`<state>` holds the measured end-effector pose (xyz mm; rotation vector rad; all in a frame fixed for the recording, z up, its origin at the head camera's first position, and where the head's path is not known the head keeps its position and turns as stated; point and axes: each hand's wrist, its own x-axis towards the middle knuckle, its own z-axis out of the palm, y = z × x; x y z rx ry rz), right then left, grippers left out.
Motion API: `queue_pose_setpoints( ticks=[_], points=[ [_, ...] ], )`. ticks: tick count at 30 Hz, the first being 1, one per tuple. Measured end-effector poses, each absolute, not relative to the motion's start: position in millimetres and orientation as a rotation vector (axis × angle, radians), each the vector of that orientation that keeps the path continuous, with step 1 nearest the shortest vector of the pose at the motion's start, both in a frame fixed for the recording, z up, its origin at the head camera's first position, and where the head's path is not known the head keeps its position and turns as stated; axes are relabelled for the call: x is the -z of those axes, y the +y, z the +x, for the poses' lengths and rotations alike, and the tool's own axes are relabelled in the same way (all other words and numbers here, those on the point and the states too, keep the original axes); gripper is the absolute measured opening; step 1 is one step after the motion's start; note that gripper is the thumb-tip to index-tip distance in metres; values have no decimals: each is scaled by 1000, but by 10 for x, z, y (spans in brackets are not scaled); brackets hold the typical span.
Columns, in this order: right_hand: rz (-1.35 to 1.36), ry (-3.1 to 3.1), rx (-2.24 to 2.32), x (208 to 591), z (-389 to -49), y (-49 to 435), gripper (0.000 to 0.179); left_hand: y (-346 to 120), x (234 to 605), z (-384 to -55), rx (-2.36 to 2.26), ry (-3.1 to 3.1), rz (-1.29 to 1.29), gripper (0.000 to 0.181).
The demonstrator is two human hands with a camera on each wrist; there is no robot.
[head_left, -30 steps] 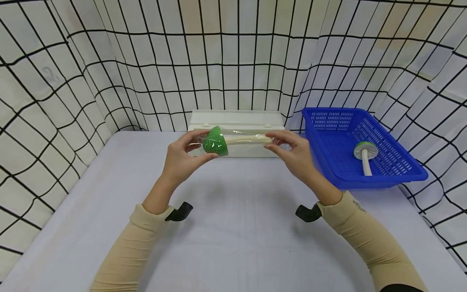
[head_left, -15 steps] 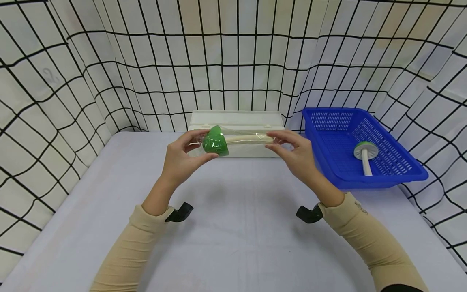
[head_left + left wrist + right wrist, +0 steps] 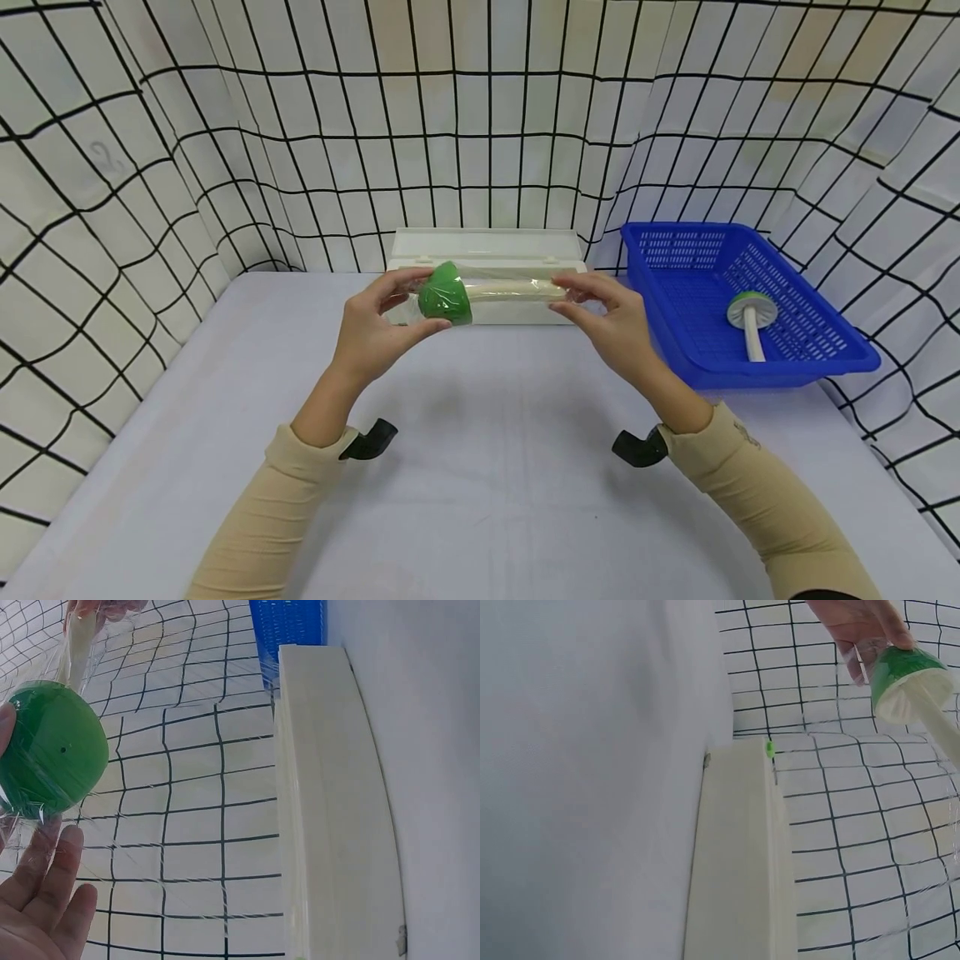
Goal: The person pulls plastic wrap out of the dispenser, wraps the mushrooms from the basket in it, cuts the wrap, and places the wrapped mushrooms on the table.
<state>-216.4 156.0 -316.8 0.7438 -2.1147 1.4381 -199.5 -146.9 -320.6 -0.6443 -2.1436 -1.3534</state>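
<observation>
A mushroom-shaped object with a green cap and pale stem (image 3: pixel 510 290) lies sideways in the air, wrapped in clear plastic film. My left hand (image 3: pixel 375 321) holds the cap (image 3: pixel 444 296) between thumb and fingers. At the stem's far end my right hand (image 3: pixel 609 321) pinches the film and stem tip with thumb and fingers. The left wrist view gives the round top of the green cap (image 3: pixel 56 750), with film creased around it and fingers below. In the right wrist view the cap's hollow-looking underside (image 3: pixel 911 694) faces the camera; the right hand is out of that view.
Behind the hands a long white box (image 3: pixel 487 244) with a raised lid stands on the white-covered table (image 3: pixel 510 467). To the right, a blue basket (image 3: pixel 675 333) holds a similar green-topped mushroom-shaped object (image 3: pixel 752 312). Black wire mesh (image 3: pixel 487 133) encloses the back and sides.
The right hand has shifted slightly right and down along the film. The cap has dipped a little, staying in the left hand's hold.
</observation>
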Motion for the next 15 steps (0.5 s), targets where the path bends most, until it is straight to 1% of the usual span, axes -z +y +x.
queue_pose_setpoints(
  ticks=[15],
  points=[
    [674,-2186,-1538,3198,-2070,1598,30,-1458,3231,-2007,1410,-2101,-723,66]
  ],
)
